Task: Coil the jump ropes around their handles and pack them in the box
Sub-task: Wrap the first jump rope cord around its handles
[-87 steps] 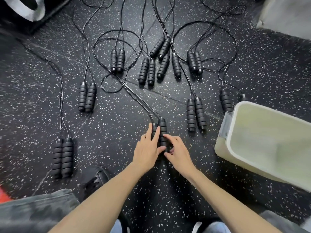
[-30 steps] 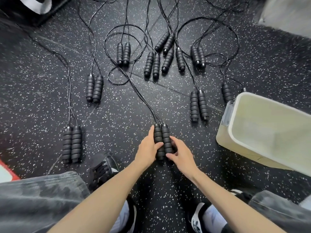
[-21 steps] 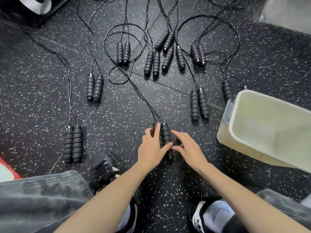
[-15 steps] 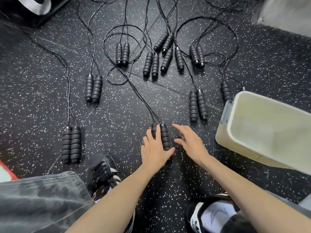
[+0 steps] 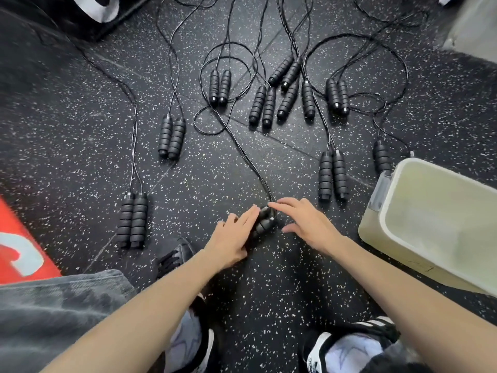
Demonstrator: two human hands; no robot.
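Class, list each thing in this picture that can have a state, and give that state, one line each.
Left hand: fingers straight, resting on the handle pair.
Right hand: fingers spread, fingertips at the pair's cord end.
Handle pair: on floor, cord uncoiled.
Other jump ropes: uncoiled, on floor.
Box: open, nothing visible inside.

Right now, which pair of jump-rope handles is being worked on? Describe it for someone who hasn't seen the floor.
Start at the pale plastic box on the speckled black rubber floor and look left. The pair of ribbed black handles lies between the left hand and the right hand; every other pair lies untouched.
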